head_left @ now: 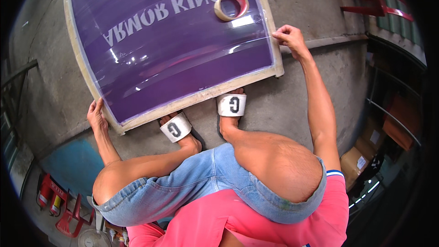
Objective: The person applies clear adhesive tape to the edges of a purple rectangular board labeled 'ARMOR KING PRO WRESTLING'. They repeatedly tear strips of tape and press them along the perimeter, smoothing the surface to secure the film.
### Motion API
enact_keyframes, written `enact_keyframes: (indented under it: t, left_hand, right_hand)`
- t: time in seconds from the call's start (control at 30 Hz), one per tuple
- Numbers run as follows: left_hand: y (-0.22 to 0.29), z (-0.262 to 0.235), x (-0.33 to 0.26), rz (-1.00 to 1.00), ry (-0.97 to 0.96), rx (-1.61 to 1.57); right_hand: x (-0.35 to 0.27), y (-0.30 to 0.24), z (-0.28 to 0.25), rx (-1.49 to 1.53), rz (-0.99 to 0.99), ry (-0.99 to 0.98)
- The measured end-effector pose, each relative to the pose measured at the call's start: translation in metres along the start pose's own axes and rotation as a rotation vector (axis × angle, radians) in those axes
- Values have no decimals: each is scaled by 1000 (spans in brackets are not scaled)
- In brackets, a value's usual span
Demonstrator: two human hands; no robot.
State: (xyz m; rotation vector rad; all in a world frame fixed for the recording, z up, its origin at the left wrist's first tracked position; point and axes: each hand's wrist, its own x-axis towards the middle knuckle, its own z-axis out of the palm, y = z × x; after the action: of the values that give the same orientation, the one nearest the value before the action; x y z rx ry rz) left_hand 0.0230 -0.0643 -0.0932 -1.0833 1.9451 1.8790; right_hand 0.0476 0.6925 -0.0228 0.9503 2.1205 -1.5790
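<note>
A silk-screen printing frame (201,99) lies flat before me, its pale border around a glossy purple mesh (183,64) with pale mirrored lettering. My left hand (97,114) has its fingers closed at the frame's left edge, close to the near corner. At the right edge, farther from me, my right hand (291,41) pinches the border between thumb and fingertips. On the mesh, toward the far right, rests a roll of tape (220,11) with a red inner core. Streaks of light across the purple surface make it hard to tell whether any clear tape lies there.
My feet in white-strapped slippers (176,127) stand close against the near border, toes partly beneath it. Grey concrete floor (315,0) surrounds the frame. A red chair (377,0) stands far right, cardboard boxes (354,162) at right, and fire extinguishers (44,192) at lower left.
</note>
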Motion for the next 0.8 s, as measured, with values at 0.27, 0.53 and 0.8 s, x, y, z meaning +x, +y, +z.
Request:
enact_keyframes:
  t: [0.27, 0.53, 0.8]
  left_hand:
    - [3, 0, 0, -13, -16, -27]
    - [4, -3, 1, -43, -22, -38]
    - [1, -4, 0, -11, -62, -43]
  right_hand:
    - [3, 8, 8, -102, -41, 120]
    - [0, 8, 16, -274, -111, 205]
    - [11, 9, -13, -273, 107, 144]
